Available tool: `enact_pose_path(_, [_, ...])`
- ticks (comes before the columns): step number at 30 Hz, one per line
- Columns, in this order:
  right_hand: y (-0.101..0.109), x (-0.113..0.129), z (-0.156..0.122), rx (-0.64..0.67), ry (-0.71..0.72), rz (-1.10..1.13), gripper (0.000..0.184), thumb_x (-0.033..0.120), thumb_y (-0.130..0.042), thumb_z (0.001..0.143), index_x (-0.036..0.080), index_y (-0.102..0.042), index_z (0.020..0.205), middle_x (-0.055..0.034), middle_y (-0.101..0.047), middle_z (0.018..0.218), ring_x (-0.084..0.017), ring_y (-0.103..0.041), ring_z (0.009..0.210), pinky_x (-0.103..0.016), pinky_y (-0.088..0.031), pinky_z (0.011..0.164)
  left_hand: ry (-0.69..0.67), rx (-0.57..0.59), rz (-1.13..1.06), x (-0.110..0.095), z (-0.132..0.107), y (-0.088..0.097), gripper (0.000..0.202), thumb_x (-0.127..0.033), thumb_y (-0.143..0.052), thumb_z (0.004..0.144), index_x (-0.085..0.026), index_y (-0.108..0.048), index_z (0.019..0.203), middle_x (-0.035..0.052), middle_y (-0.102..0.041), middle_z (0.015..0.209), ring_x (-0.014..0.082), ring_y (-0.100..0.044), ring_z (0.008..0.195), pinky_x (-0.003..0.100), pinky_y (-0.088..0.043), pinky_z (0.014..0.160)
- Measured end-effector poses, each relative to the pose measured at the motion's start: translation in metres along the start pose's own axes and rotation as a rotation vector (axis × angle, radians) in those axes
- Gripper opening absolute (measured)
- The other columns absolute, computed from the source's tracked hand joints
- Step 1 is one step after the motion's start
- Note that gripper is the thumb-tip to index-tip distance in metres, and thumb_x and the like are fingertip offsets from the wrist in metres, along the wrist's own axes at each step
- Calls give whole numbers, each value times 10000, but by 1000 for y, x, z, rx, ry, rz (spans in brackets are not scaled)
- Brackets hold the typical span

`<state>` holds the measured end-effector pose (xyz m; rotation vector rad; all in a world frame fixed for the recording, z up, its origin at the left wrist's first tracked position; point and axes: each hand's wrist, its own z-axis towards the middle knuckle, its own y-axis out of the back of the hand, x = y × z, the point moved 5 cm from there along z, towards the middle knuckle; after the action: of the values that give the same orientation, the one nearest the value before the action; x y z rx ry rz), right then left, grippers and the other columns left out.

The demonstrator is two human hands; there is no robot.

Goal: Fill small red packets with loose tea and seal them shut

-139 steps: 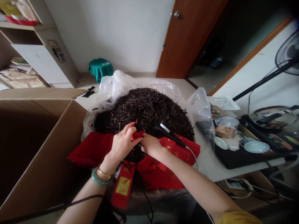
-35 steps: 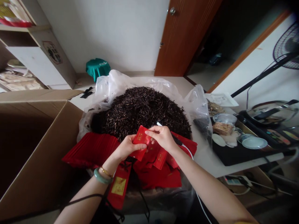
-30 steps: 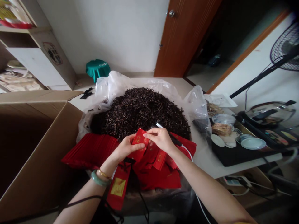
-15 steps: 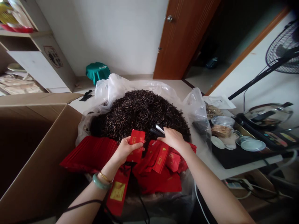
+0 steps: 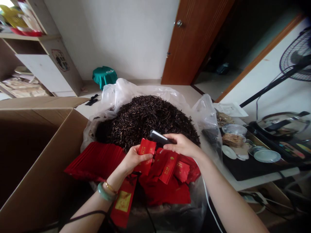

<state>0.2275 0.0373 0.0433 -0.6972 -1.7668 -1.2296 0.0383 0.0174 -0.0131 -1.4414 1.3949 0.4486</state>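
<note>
My left hand (image 5: 133,159) is closed on a small red packet (image 5: 145,151), held upright in front of a big heap of dark loose tea (image 5: 145,118) in a clear plastic bag. My right hand (image 5: 182,145) grips a black corded clamp tool (image 5: 159,138), its tip just above the packet's top edge. Several more small red packets (image 5: 173,163) lie loose under both hands. A stack of flat red pouches (image 5: 96,160) lies to the left of my left hand.
A large open cardboard box (image 5: 41,155) stands at the left. At the right a tea tray (image 5: 252,161) carries bowls and dishes. A fan (image 5: 295,55), a wooden door (image 5: 194,38), a shelf unit (image 5: 36,58) and a green stool (image 5: 105,76) stand behind.
My right hand let go of the red packet, reached to the tea heap, picked up the black tool and brought it to the packet's top. My left hand kept the packet.
</note>
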Motion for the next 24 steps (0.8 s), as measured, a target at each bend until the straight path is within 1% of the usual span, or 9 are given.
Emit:
enact_pose_path(1, [-9,7,-1,36,35,8,562,507,-713,720,177,-656,1172,-47,-722,1070,-248,-668,969,-341,-525,835,-2,10,5,0,0,-1,519,-321,-923,405,-105,-694,818,43,-725,698,173,-684,589,271,-542,621])
enact_pose_path(3, [-21,17,-3,47,75,-22,535,506,-714,725,196,-673,1158,-42,-719,1102,-273,-645,1052,-371,-502,907,-8,30,17,1,-1,-3,501,-325,-920,412,-107,-697,803,33,-718,681,152,-664,571,264,-534,627])
enact_pose_path(7, [-32,23,-6,-15,80,-103,455,476,-690,764,219,-694,1139,-38,-728,1100,-283,-666,1027,-375,-517,895,-35,64,73,0,-2,-5,454,-336,-917,417,-110,-697,744,10,-693,630,113,-612,537,241,-512,616])
enact_pose_path(9, [-35,22,-6,-19,82,-97,413,435,-683,782,232,-696,1141,-24,-728,1107,-273,-679,1009,-363,-526,891,-39,65,109,0,-2,-6,445,-346,-916,413,-109,-696,719,8,-687,619,108,-599,534,233,-504,601])
enact_pose_path(13, [-36,19,-6,-41,69,-62,385,369,-699,769,225,-707,1126,-18,-715,1125,-280,-668,1054,-362,-520,928,-23,45,135,2,-2,-5,443,-356,-909,417,-108,-701,718,14,-699,641,113,-603,544,235,-504,600])
enact_pose_path(17, [-36,20,-6,-67,61,-99,345,312,-700,763,219,-723,1095,-23,-719,1100,-276,-676,1040,-345,-530,918,-14,43,138,4,-1,-5,448,-364,-904,422,-105,-702,727,19,-709,658,119,-613,553,242,-509,612])
enact_pose_path(20, [-37,21,-6,-91,57,-126,344,297,-709,755,233,-723,1092,-16,-718,1101,-264,-675,1044,-330,-528,924,-6,33,142,4,-1,-5,457,-364,-904,417,-104,-701,734,25,-713,666,129,-624,558,252,-515,616])
enact_pose_path(24, [-38,20,-6,-96,66,-125,341,319,-707,764,259,-718,1099,-7,-712,1112,-265,-672,1052,-341,-527,928,-20,25,147,2,-2,-5,452,-369,-900,422,-107,-704,734,25,-715,659,129,-627,551,251,-515,613])
